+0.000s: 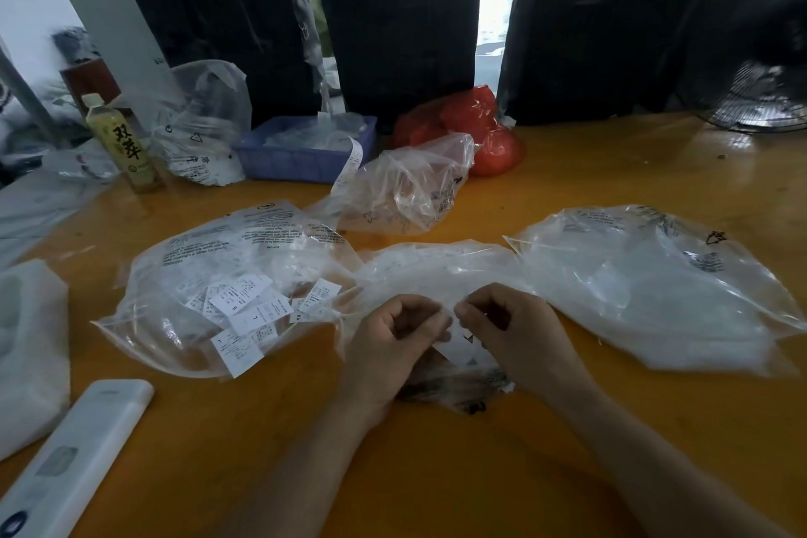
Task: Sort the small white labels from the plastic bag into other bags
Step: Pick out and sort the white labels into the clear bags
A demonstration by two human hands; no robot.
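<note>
We've got our left hand [395,339] and right hand [506,330] curled together, both pinching a small white label [458,347] over the middle bag [436,271]; left of them more labels [244,310] lie in a clear bag [209,275], and another clear bag [655,288] sits right on the orange table [436,472]

We see bare table [415,472] near edge, open for reach. Left bag [209,297] w/ labels & right bag [655,288] flank both hands, middle bag [436,271] just ahead. Remote [83,450] blocks near-left. Behind: crumpled bag [410,188], blue basket [301,153], bottle [122,140], red bag [476,131]. Far right table bare up to fan [751,92].
</note>
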